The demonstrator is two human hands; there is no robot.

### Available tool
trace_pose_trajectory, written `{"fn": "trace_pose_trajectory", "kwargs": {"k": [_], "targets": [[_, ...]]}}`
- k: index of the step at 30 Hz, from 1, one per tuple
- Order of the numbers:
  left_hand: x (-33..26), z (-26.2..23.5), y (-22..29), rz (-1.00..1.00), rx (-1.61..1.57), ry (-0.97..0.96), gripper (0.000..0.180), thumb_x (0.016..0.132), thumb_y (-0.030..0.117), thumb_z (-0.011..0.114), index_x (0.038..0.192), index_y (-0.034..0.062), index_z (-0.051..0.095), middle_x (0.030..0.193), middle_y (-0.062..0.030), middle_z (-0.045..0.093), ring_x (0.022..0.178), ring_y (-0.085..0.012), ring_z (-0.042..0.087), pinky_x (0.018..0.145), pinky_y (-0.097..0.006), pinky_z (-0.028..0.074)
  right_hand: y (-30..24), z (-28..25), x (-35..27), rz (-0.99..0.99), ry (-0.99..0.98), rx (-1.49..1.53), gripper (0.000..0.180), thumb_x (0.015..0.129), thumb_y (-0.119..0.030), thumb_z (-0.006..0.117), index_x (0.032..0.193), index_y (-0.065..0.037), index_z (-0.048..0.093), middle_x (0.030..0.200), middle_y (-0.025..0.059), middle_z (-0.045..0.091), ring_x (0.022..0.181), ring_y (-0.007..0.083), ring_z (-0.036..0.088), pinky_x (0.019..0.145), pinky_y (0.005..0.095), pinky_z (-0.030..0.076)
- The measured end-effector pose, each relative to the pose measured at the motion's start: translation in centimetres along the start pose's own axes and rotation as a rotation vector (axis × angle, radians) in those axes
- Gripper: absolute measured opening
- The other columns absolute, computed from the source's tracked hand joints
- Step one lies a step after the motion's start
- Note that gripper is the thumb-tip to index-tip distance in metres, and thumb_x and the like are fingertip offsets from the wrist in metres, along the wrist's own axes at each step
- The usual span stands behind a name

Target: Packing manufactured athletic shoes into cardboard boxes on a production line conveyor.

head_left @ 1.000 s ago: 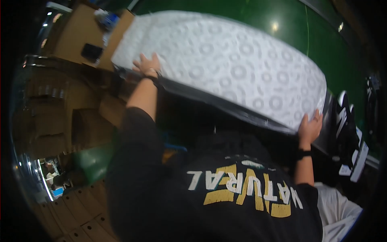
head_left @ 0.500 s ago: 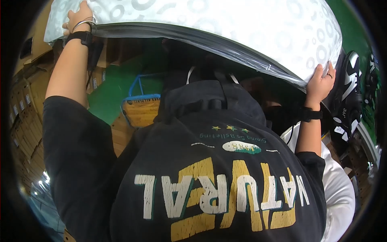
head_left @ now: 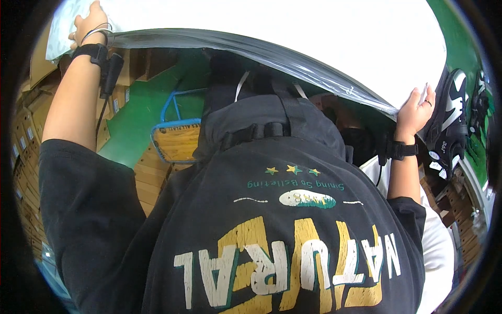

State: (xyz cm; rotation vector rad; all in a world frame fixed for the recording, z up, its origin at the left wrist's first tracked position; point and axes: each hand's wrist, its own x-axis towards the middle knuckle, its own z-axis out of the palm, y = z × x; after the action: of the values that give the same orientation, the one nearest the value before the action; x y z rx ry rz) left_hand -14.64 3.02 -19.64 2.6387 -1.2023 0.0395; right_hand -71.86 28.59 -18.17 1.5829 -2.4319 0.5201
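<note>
A broad white-covered board (head_left: pixel 272 31) spans the top of the view, its surface washed out by light. Along its near edge runs a dark, shiny clear-plastic strip (head_left: pixel 225 41). My left hand (head_left: pixel 89 25) grips the board's left end, fingers bent over the white cover. At the near right corner my right hand (head_left: pixel 415 111) is closed on the edge, thumb on top; the fingers' undersides are hidden. Both wrists carry black bands, and thin bangles circle the left one.
Black-and-white sneakers (head_left: pixel 452 123) stand close beyond my right hand. A blue-framed stool (head_left: pixel 177 140) with a wooden seat is below the board. Cardboard boxes (head_left: pixel 23 152) are stacked at the left. White clothing (head_left: pixel 438 256) of another person shows beside my right arm.
My left hand has shifted slightly left and up with the board's left end. My right hand has barely moved. The cover's grey ring pattern, visible earlier, is now washed out.
</note>
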Motion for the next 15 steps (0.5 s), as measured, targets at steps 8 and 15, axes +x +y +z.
{"fn": "trace_pose_trajectory", "kwargs": {"k": [8, 15], "targets": [[0.7, 0.7, -1.5, 0.021, 0.010, 0.016, 0.078, 0.073, 0.063, 0.042, 0.134, 0.0143, 0.033, 0.136, -0.0254, 0.025, 0.126, -0.0404, 0.023, 0.101, -0.047, 0.021, 0.4, -0.1, -0.6, 0.015, -0.007, 0.044, 0.041, 0.076, -0.020, 0.054, 0.110, 0.004, 0.054, 0.116, 0.0263, 0.049, 0.113, 0.0373, 0.043, 0.098, 0.0412, 0.030], [-0.1, 0.8, -0.9, 0.031, 0.000, -0.014, 0.077, 0.075, 0.059, 0.042, 0.135, 0.0136, 0.030, 0.137, -0.0258, 0.022, 0.126, -0.0414, 0.020, 0.101, -0.048, 0.021, 1.2, 0.3, -0.7, 0.001, 0.005, 0.025, 0.040, 0.077, -0.019, 0.053, 0.111, 0.002, 0.054, 0.118, 0.0241, 0.048, 0.114, 0.0355, 0.042, 0.098, 0.0407, 0.029]]}}
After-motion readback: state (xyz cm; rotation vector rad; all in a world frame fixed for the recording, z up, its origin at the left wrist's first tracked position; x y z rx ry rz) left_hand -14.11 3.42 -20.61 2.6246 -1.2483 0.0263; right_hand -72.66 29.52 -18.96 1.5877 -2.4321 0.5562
